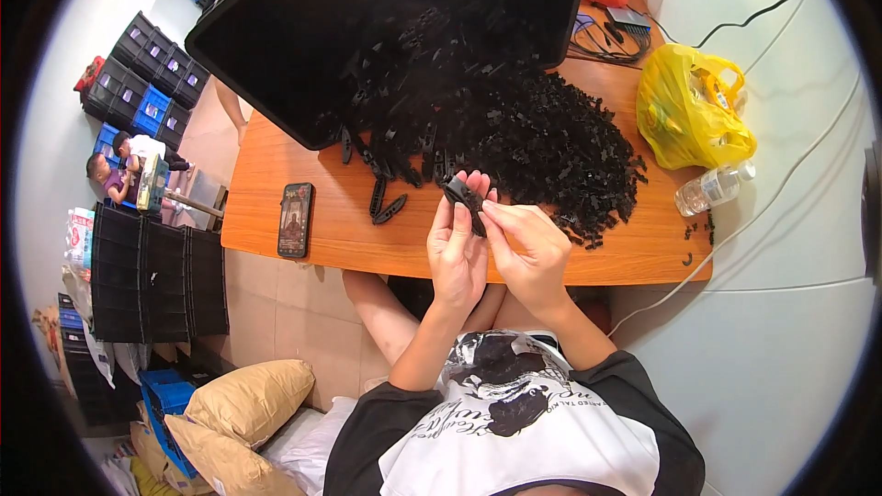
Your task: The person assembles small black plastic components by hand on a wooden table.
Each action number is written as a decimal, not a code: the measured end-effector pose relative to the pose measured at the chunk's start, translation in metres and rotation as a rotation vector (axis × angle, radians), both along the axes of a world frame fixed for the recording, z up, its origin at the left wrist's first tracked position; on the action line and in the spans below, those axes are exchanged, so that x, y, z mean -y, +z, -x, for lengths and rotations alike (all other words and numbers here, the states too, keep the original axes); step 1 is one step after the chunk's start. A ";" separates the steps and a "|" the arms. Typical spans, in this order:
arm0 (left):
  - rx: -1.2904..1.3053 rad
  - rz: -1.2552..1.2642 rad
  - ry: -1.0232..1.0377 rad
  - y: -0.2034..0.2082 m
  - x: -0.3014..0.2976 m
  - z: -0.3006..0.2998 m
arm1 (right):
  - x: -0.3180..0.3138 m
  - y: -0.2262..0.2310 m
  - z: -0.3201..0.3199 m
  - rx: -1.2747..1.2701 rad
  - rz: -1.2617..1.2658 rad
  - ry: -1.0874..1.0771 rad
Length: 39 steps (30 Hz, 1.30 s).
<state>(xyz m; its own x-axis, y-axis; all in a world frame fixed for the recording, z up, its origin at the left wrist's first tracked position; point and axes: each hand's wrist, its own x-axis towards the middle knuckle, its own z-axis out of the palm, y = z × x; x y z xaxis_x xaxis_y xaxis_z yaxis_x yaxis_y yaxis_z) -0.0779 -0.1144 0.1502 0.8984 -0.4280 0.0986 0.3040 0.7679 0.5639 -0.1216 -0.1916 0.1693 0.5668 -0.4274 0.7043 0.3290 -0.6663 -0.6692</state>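
Above the near edge of the table, my left hand (458,253) is closed around a dark plastic piece (457,190), which looks like a long clip part. My right hand (531,244) pinches at the same piece from the right, thumb and fingertips together. Whether a second small part sits between those fingertips is hidden. Just beyond both hands spreads a heap of small black plastic pieces (574,147). Longer black clip-shaped pieces (390,208) lie loose to the left of my hands.
A big black bin (303,46) rests tipped on the wooden table (260,179), its mouth toward me. A phone (295,220) lies at left. At right are a yellow plastic bag (684,110), a clear bottle (712,188) and cables. Stacked crates (156,276) and two people stand left.
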 end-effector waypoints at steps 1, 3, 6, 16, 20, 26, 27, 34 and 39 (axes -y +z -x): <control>0.000 -0.003 0.002 -0.001 0.000 0.001 | 0.000 0.000 0.001 -0.005 -0.006 0.007; 0.000 -0.006 0.005 -0.002 0.000 0.002 | 0.000 -0.001 0.002 -0.010 -0.011 0.016; 0.013 -0.041 0.008 -0.001 -0.001 0.004 | 0.003 0.000 0.005 -0.023 0.055 0.040; 0.054 -0.242 -0.261 -0.002 -0.030 0.020 | 0.022 0.005 0.021 -0.291 -0.219 0.258; -0.037 -0.322 -0.390 -0.011 -0.041 0.024 | 0.024 -0.005 0.028 -0.535 -0.589 0.641; -0.060 -0.334 -0.435 -0.027 -0.054 0.032 | 0.016 -0.022 0.035 -0.533 -0.658 0.639; -0.068 -0.336 -0.436 -0.028 -0.055 0.034 | 0.015 -0.024 0.037 -0.523 -0.697 0.652; -0.130 -0.431 -0.453 -0.059 -0.078 0.057 | 0.001 -0.059 0.057 -0.652 -0.959 0.691; -0.192 -0.493 -0.544 -0.095 -0.109 0.073 | -0.021 -0.099 0.076 -0.680 -1.108 0.759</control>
